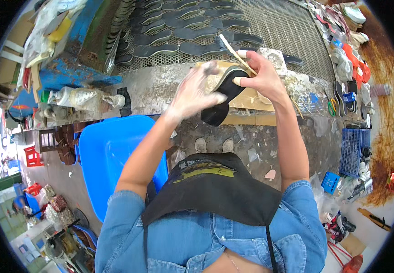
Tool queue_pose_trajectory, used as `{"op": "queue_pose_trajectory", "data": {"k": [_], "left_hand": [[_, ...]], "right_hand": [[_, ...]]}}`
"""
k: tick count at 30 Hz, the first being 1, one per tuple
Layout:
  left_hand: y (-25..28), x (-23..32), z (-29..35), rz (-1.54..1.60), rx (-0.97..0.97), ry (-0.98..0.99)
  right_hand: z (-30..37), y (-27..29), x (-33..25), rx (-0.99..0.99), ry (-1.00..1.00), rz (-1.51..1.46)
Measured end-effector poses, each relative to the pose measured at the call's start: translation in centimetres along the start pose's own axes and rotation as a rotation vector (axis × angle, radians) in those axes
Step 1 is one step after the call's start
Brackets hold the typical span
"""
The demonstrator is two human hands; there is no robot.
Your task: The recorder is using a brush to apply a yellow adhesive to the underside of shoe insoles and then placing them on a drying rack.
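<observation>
A black shoe sole [232, 87] with a pale edge hangs tilted over the front of the bench. My right hand [266, 78] grips its upper end between thumb and fingers, and also holds a brush with a pale wooden handle [233, 51]. The brush's dark bristles [220, 44] point up and away to the left. Beside the sole, my left hand [192, 91] is blurred by motion, white residue on its skin, its fingers spread. The thumb overlaps the sole; whether it touches cannot be made out.
Several dark soles [194, 33] lie in rows on a mesh surface [281, 27] beyond the bench ledge [147, 84]. A white, crusted container [272, 59] stands behind my right hand. A blue bin [101, 150] is at lower left. Scissors [332, 107] and a blue crate [355, 151] are rightward.
</observation>
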State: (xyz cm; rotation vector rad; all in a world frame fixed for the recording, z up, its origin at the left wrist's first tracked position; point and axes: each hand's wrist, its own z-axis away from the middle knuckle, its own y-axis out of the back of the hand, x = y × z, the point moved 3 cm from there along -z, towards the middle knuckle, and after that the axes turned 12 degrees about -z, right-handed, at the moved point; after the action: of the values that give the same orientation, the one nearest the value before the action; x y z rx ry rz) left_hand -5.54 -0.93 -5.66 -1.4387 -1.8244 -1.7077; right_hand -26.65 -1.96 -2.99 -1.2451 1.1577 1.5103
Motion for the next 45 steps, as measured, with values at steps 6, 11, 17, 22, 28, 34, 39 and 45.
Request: {"op": "queue_pose_trajectory", "data": {"k": [6, 11, 17, 22, 28, 34, 39, 45], "left_hand": [[-0.5, -2.3, -2.3, 0.285, -0.062, 0.154], [0.7, 0.5, -2.0, -0.116, -0.055, 0.295], [-0.2, -1.4, -1.3, 0.156, -0.069, 0.333], [0.1, -0.4, -1.4, 0.51, 0.013, 0.348], [-0.3, -1.2, -2.1, 0.745, -0.094, 0.464], [-0.3, -4.4, -1.7, 0.926, 0.052, 0.602], [-1.6, -5.5, -1.6, 0.987, 0.063, 0.627], [-3.2, -6.7, -2.6, 0.743, -0.016, 0.722]], "right_hand": [[2.9, 0.9, 0.0, 0.501, 0.086, -0.008], [6.0, -2.9, -3.1, 0.536, 0.402, 0.553], [6.7, 0.0, -1.7, 0.556, 0.319, 0.636], [7.0, -1.1, -2.8, 0.556, 0.389, 0.414], [10.9, 1.0, 0.8, 0.344, 0.24, 0.371], [14.7, 9.5, 11.2, 0.747, -0.081, 0.509], [13.0, 10.0, 15.1, 0.702, -0.094, 0.888], [15.5, 11.6, 17.8, 0.465, -0.261, 0.258]]}}
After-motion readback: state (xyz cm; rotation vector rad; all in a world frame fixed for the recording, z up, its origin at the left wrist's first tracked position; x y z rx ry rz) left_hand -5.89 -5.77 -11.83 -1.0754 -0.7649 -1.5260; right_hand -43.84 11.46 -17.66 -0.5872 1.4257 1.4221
